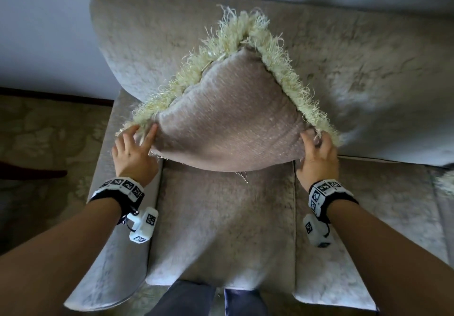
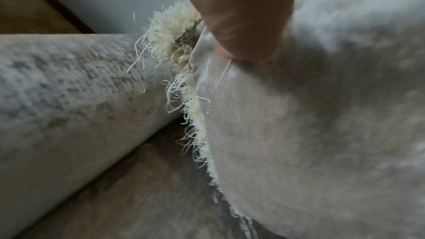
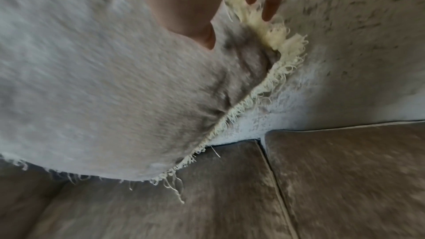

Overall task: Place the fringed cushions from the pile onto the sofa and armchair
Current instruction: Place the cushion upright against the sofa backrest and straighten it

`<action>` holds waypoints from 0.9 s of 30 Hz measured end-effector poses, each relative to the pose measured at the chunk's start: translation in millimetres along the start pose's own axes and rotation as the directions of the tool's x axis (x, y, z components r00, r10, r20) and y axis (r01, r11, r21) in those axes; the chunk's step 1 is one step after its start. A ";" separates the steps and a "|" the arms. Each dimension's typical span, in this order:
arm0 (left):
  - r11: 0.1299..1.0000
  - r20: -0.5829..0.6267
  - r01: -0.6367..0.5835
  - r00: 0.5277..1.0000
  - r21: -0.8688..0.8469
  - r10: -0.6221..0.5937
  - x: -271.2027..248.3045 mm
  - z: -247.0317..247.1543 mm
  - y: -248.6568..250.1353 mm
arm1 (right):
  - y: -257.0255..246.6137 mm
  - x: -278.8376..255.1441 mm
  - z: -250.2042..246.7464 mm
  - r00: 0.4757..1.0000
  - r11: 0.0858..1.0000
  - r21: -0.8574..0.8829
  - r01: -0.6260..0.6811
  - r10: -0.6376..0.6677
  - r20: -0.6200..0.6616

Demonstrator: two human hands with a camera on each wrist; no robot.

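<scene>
A beige cushion (image 1: 228,119) with a cream fringe stands on one corner against the backrest of the grey sofa (image 1: 368,52), above its leftmost seat. My left hand (image 1: 141,131) touches the cushion's left corner, fingers straight on the fringe and thumb on the fabric. In the left wrist view only the thumb (image 2: 241,24) shows, pressing the cushion (image 2: 299,134) beside the fringe. My right hand (image 1: 315,138) pinches the right corner, thumb in front and fingers curled over the fringe. The right wrist view shows that hand (image 3: 239,28) holding the corner of the cushion (image 3: 103,88).
The sofa's left armrest (image 1: 118,229) runs beside my left wrist. A seam splits the left seat (image 1: 221,217) from the one to its right (image 1: 380,217). A bit of cream fringe (image 1: 446,183) shows at the right edge. Patterned carpet (image 1: 44,131) lies left of the sofa.
</scene>
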State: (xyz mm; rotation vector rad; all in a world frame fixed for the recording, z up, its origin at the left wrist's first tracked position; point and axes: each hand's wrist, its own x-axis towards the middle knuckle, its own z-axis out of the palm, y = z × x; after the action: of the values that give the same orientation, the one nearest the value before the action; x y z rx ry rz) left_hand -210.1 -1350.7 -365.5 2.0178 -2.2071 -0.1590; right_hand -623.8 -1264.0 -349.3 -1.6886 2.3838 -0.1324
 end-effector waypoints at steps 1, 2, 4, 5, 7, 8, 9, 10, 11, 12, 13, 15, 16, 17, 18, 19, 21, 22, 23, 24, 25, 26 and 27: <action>1.000 -0.033 -0.001 0.999 -0.028 0.000 -4.1 -6.7 3.3 | -7.2 -3.7 -8.7 1.000 1.000 0.004 -0.009 0.009 0.005; 0.998 -0.067 -0.010 0.998 -0.058 0.006 -8.9 -11.7 5.7 | -14.6 -6.9 -16.9 1.000 1.000 0.014 -0.007 0.007 0.007; 0.992 -0.128 -0.044 0.991 -0.114 0.029 -17.6 -20.8 12.2 | -28.4 -11.1 -33.9 1.000 0.999 0.026 0.024 -0.023 -0.009; 0.989 -0.138 -0.055 0.990 -0.141 0.035 -20.1 -19.3 14.9 | -32.9 -10.0 -35.8 1.000 0.999 0.028 0.029 -0.029 -0.008; 0.979 -0.143 -0.068 0.989 -0.191 0.041 -25.7 -24.4 21.0 | -40.5 -11.3 -44.6 0.999 0.999 0.029 0.032 -0.032 0.001; 0.976 -0.147 -0.078 0.988 -0.202 0.048 -28.5 -25.8 22.2 | -43.2 -12.4 -47.2 0.999 0.999 0.025 0.035 -0.036 0.005; 0.975 -0.154 -0.092 0.986 -0.202 0.061 -29.4 -26.7 22.5 | -44.4 -12.6 -48.3 0.999 0.999 0.017 0.042 -0.043 0.003; 0.974 -0.154 -0.103 0.985 -0.200 0.073 -28.8 -27.3 22.0 | -44.9 -12.5 -48.9 0.999 0.999 0.014 0.046 -0.046 0.001; 0.972 -0.153 -0.109 0.985 -0.206 0.078 -29.3 -27.8 20.4 | -44.3 -14.4 -47.9 0.999 0.999 0.016 0.045 -0.045 -0.002; 0.969 -0.156 -0.110 0.985 -0.220 0.077 -28.3 -28.3 19.0 | -43.6 -16.0 -47.0 0.999 0.999 0.021 0.049 -0.049 -0.007; 0.968 -0.158 -0.110 0.985 -0.225 0.075 -28.1 -28.7 17.5 | -42.6 -18.1 -45.5 0.998 0.998 0.025 0.056 -0.056 -0.010; 0.970 -0.158 -0.116 0.984 -0.213 0.083 -28.8 -28.9 15.4 | -37.8 -24.4 -40.4 0.998 0.998 0.026 0.063 -0.063 -0.002; 0.970 -0.156 -0.118 0.984 -0.211 0.086 -29.3 -29.1 14.3 | -35.2 -27.5 -38.0 0.998 0.997 0.028 0.066 -0.066 0.005; 0.969 -0.145 -0.114 0.986 -0.217 0.083 -31.3 -29.3 13.6 | -32.4 -31.4 -35.5 0.998 0.997 0.034 0.062 -0.063 0.017; 0.967 -0.125 -0.107 0.989 -0.231 0.079 -33.7 -29.9 13.5 | -30.2 -35.3 -35.0 0.998 0.998 0.043 0.054 -0.055 0.030; 0.964 -0.096 -0.102 0.992 -0.244 0.081 -37.3 -30.7 14.7 | -28.0 -39.3 -34.8 0.998 0.998 0.051 0.042 -0.045 0.043; 0.959 -0.017 -0.110 0.994 -0.260 0.109 -45.4 -33.1 19.8 | -23.8 -48.8 -37.5 0.997 0.997 0.069 0.025 -0.030 0.069; 0.955 0.020 -0.121 0.991 -0.271 0.131 -47.9 -35.5 24.5 | -21.3 -53.8 -41.0 0.996 0.996 0.083 0.013 -0.020 0.082; 0.950 0.051 -0.131 0.987 -0.283 0.151 -48.3 -38.5 31.2 | -18.4 -58.8 -46.7 0.996 0.996 0.092 -0.007 -0.001 0.091; 0.945 0.074 -0.139 0.983 -0.296 0.168 -46.5 -42.5 39.7 | -14.9 -63.7 -54.1 0.995 0.995 0.093 -0.030 0.021 0.095; 0.940 0.091 -0.151 0.978 -0.307 0.187 -42.8 -47.0 49.7 | -10.4 -67.9 -62.0 0.995 0.994 0.092 -0.052 0.044 0.091; 0.934 0.100 -0.171 0.972 -0.314 0.212 -38.2 -51.3 60.6 | -5.7 -72.2 -71.3 0.994 0.993 0.092 -0.073 0.066 0.082; 0.927 0.104 -0.196 0.965 -0.318 0.240 -33.9 -55.1 72.7 | -0.2 -76.1 -80.9 0.993 0.991 0.094 -0.096 0.089 0.079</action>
State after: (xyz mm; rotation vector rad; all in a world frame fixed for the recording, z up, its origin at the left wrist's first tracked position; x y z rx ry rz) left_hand -268.6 -1309.2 -299.7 1.6306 -2.2999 -0.5946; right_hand -617.9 -1196.8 -261.1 -1.5102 2.3550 -0.1648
